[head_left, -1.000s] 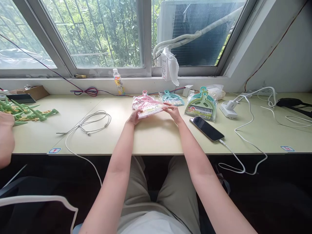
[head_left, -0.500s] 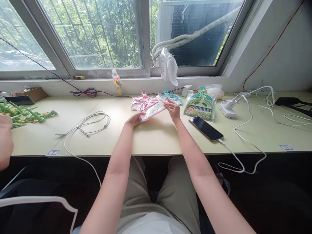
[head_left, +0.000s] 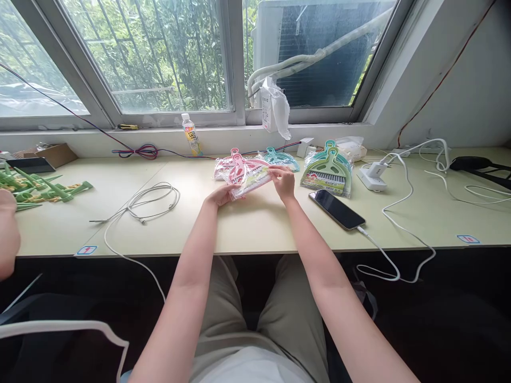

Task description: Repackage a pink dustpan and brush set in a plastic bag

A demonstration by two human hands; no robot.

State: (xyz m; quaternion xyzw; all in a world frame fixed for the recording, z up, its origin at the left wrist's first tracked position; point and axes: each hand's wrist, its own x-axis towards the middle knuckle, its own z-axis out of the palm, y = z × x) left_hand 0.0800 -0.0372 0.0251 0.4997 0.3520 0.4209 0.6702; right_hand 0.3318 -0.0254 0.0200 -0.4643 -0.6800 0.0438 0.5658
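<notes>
Between my two hands is a pink mini dustpan and brush set (head_left: 248, 176) in a clear plastic bag, tilted above the table. My left hand (head_left: 222, 195) is closed round its lower left side. At the upper right corner of the bag, my right hand (head_left: 282, 181) pinches the plastic. Just behind lies more pink bagged ware (head_left: 222, 167), partly hidden by the held set. A teal set (head_left: 280, 158) rests behind my right hand. To the right, a green dustpan and brush set (head_left: 328, 173) leans in its bag against a teal one.
A phone (head_left: 337, 209) on a white cable lies right of my right arm, near a white power adapter (head_left: 372, 177). Coiled grey cable (head_left: 154, 202) lies left. Another person's arm (head_left: 7, 234) is at far left by green plastic parts (head_left: 48, 186). A bottle (head_left: 192, 135) stands behind.
The pink bagged set has tilted slightly, and my right fingers have shifted a little along its corner. My left hand keeps its hold. The other person's hand has moved slightly.
</notes>
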